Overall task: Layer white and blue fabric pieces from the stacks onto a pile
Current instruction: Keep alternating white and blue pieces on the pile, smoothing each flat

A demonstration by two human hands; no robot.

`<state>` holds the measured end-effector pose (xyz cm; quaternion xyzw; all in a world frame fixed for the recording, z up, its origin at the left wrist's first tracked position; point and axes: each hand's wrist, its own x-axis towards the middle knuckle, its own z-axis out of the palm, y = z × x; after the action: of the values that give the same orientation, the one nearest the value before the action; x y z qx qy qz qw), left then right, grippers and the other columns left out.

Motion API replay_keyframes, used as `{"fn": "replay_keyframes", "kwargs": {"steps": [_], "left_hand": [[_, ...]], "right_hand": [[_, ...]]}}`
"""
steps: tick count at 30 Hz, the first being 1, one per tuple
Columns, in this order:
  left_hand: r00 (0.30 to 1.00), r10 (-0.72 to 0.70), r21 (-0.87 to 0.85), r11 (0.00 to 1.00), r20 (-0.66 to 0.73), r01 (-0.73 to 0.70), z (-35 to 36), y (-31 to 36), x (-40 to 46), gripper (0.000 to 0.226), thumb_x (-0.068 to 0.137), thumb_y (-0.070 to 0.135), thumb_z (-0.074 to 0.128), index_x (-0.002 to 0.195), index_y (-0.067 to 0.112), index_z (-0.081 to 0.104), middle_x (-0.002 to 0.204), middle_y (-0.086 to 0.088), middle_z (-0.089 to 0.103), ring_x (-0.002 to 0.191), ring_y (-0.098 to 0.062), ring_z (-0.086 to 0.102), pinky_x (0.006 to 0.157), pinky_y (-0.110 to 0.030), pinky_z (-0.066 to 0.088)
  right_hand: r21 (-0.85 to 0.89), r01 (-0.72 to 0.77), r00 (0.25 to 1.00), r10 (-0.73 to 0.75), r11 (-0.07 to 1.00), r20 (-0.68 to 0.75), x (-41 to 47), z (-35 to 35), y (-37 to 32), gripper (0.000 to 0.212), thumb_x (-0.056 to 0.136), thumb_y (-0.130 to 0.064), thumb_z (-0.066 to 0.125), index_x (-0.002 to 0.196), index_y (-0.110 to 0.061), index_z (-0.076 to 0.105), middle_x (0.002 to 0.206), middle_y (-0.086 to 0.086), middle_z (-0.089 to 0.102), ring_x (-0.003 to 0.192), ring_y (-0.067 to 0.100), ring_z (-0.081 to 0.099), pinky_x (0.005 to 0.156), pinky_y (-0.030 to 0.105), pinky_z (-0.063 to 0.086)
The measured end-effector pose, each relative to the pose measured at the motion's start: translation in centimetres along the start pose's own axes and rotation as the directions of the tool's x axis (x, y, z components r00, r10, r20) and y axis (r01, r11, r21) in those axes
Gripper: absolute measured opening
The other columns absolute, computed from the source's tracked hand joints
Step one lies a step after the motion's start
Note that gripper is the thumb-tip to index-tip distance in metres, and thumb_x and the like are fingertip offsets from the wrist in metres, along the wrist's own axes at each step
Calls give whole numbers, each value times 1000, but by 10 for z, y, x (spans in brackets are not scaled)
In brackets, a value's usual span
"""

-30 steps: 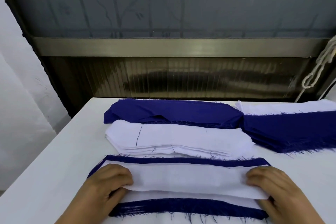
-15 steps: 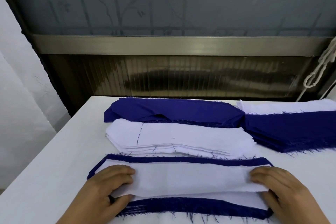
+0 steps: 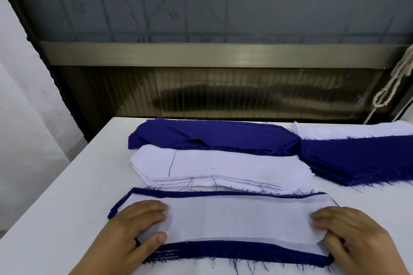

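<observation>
We see our left hand [image 3: 131,230] and right hand [image 3: 353,233] lying spread on the ends of the top white piece [image 3: 241,219] of the near pile [image 3: 234,252], both wrists cut off by the frame. On the white surface [image 3: 67,196] behind lie the white stack [image 3: 219,168] and blue stack [image 3: 212,135]. The right-hand blue and white heap [image 3: 357,158] runs out of view.

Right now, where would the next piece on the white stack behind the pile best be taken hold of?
Probably at the near long edge of the white stack, reached from the pile's side. There the layers fan out in steps, so a pinch grip could lift the top sheet alone. Both the left hand and right hand rest on the pile's white top piece.
</observation>
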<state>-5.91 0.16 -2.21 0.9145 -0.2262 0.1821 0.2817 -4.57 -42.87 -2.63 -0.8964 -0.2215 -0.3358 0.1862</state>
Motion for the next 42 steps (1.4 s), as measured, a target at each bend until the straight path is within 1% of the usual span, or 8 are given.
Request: {"fn": "replay_keyframes", "kwargs": {"steps": [10,14,18,24,27,30,36,42], "left_hand": [[997,66,12,998,-37,-65,7,-7,3,44,95,53,44,105,23,75,123,18,63,125,1,50,105,-15,36],[997,68,3,998,-40,-68,8,-9,3,47,96,53,41,106,21,74,124,17,63,127,1,48,107,-18,35],[999,29,-9,1000,-34,-29,6,-10,1,47,95,56,41,109,25,73,127,20,62,127,1,49,107,-19,35],[998,46,9,999,-30,-45,7,-11,2,48,96,55,38,104,25,74,123,19,63,122,0,51,105,-16,35],[993,115,92,989,8,-115,6,-2,14,41,95,49,43,96,23,76,115,15,65,111,-4,56,98,-19,40],[991,105,77,991,78,-111,8,12,32,27,90,44,55,102,27,71,113,23,59,104,3,55,89,-18,44],[976,123,91,986,179,-140,24,29,58,20,92,47,53,98,31,64,96,24,52,84,6,49,68,-19,47],[953,13,76,996,303,-38,9,6,52,13,83,50,59,83,38,54,87,24,50,77,3,50,65,-19,45]], "right_hand": [[66,20,1000,-20,998,-12,1,-3,-11,31,80,-16,44,70,-11,73,83,-5,69,86,4,57,77,22,44],[96,-48,996,40,994,83,2,-2,-18,44,93,-47,43,97,-19,76,111,-10,68,107,3,58,93,22,43],[107,-66,990,52,992,132,4,-6,-21,53,91,-58,40,85,-21,78,105,-15,69,101,-2,58,89,21,44],[92,-60,995,52,994,91,7,-7,-22,53,89,-57,40,77,-22,78,96,-15,70,94,0,58,83,21,44],[88,-59,994,50,994,98,13,-7,-26,39,87,-49,50,79,-21,77,94,-15,68,91,1,57,81,20,44],[91,-45,974,24,995,225,25,-6,-33,25,78,-41,58,87,-24,74,96,-17,64,86,-2,56,76,15,44],[68,-76,871,33,995,490,43,2,-40,13,80,-35,66,92,-33,66,88,-24,55,72,-8,50,64,10,41],[-84,-186,848,203,979,490,45,-12,-21,15,67,-30,62,67,-36,49,65,-20,48,52,0,43,46,16,40]]}}
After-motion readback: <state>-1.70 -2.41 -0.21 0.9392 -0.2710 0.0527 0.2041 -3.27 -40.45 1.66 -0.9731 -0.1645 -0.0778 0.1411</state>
